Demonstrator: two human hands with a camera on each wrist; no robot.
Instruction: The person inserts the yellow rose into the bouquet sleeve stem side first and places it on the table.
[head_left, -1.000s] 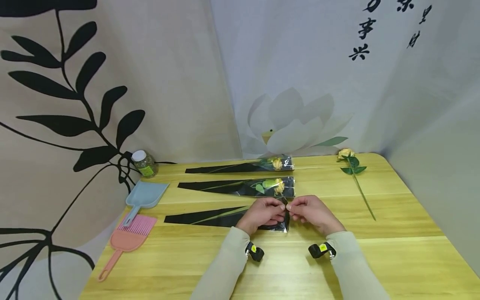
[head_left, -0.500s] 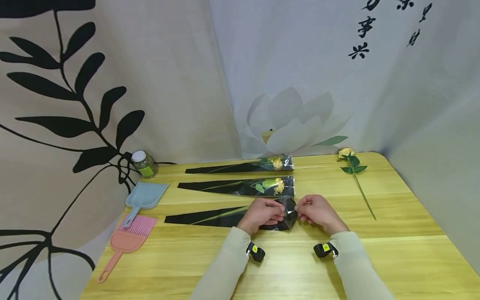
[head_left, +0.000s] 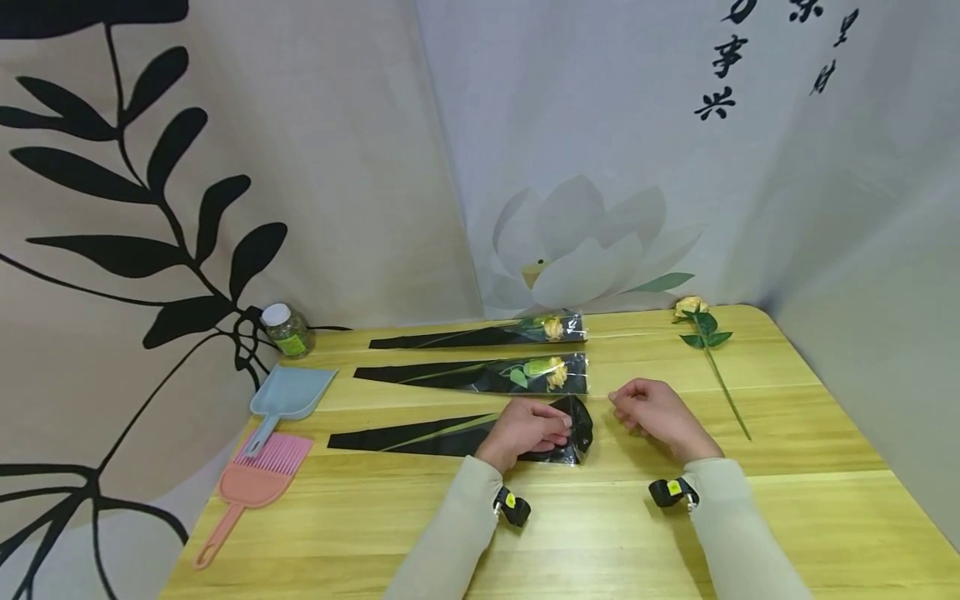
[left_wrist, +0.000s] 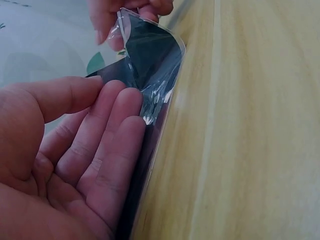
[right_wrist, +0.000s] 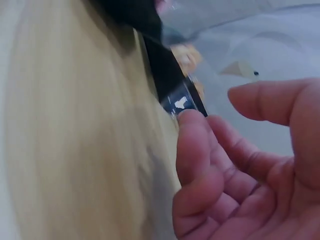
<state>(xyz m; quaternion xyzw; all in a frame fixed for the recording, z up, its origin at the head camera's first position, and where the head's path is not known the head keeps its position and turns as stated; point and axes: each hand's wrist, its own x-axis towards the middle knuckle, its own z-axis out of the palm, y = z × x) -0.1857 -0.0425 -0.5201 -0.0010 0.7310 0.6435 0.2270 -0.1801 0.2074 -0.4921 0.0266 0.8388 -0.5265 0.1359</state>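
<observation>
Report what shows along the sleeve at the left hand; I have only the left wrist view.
Observer: The head view shows a green stem running along the black sleeve at the left hand.
Operator: Now describe the next sleeve back.
Observer: That sleeve shows a yellow rose head near its wide end.
Operator: Check for flowers outside the sleeves.
Observer: One unwrapped rose lies on the table, farther right than the right hand.
</observation>
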